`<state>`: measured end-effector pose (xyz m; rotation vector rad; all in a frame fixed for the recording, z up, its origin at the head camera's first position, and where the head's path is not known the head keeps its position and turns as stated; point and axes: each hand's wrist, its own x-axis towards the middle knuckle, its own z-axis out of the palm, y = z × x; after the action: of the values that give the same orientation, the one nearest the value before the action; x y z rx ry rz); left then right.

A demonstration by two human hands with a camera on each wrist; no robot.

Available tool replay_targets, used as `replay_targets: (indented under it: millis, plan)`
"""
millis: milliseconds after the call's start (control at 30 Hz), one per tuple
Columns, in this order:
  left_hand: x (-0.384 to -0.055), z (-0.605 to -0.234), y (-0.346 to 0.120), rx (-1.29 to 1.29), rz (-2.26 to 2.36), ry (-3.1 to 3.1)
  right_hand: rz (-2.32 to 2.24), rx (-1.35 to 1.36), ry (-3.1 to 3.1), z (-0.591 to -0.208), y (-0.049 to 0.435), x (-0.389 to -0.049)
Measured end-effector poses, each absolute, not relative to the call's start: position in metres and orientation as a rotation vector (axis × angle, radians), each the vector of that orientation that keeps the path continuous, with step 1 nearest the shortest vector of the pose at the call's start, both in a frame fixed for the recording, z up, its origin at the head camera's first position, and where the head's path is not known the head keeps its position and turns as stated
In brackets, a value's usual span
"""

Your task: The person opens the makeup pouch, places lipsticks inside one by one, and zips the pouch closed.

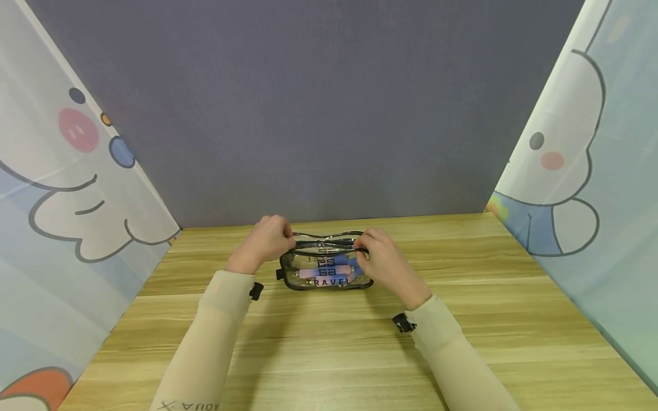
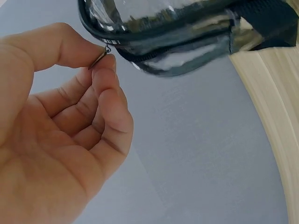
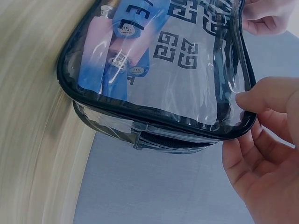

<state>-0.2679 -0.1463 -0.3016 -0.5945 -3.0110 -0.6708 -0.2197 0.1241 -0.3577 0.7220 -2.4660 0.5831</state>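
A clear travel pouch (image 1: pixel 303 264) with black piping and the printed word TRAVEL stands on the table. Several pink-and-blue tubes (image 3: pixel 96 51) show through its clear wall. At the pouch's upper left corner, my left hand (image 1: pixel 266 242) pinches a small metal zipper pull (image 2: pixel 97 59) between thumb and index finger. My right hand (image 1: pixel 385 262) grips the upper right corner, thumb on the clear face and fingers behind the edge. A side strap (image 2: pixel 268 23) sticks out at the pouch's left end.
The wood-grain table (image 1: pixel 329 354) extends around the pouch. Behind it rises a grey panel (image 1: pixel 329 114). Curtains with cartoon figures hang at the left (image 1: pixel 31 274) and right (image 1: pixel 627 171).
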Motion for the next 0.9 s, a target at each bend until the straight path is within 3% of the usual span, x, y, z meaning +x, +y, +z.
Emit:
replay_targets:
  millis: [900]
  plan:
    - [-0.269, -0.302, -0.163, -0.521, -0.693, -3.055, 0.572, 0.722, -2.451, -0.358, 0.124, -0.22]
